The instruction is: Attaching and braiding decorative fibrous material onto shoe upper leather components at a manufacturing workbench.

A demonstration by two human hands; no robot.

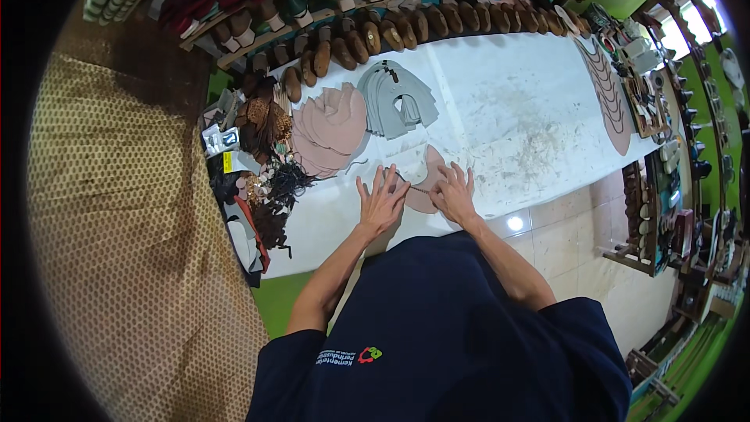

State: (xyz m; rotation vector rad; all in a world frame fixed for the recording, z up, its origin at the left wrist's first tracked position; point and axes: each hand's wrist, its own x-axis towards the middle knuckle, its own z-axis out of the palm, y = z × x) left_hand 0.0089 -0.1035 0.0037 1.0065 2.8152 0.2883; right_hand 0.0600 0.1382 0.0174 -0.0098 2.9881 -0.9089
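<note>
A pink crescent-shaped shoe-upper piece (433,162) lies flat on the white table beneath my hands. Along its inner curve a thin dark strip (419,188) runs between my hands. My left hand (380,205) rests at the strip's left end, with long fingers stretched out and spread. On the pink piece, my right hand (456,197) bends its thumb and index finger together at the strip's right end, while its other fingers point up and away. The fingertips partly cover the strip's ends.
A fanned pile of pink pieces (330,129) and a stack of grey ones (394,101) lie beyond my left hand. Dark cords (291,180) and scraps clutter the left edge. Brown shoe lasts (391,34) line the back; pink cut pieces (603,90) overlap at far right.
</note>
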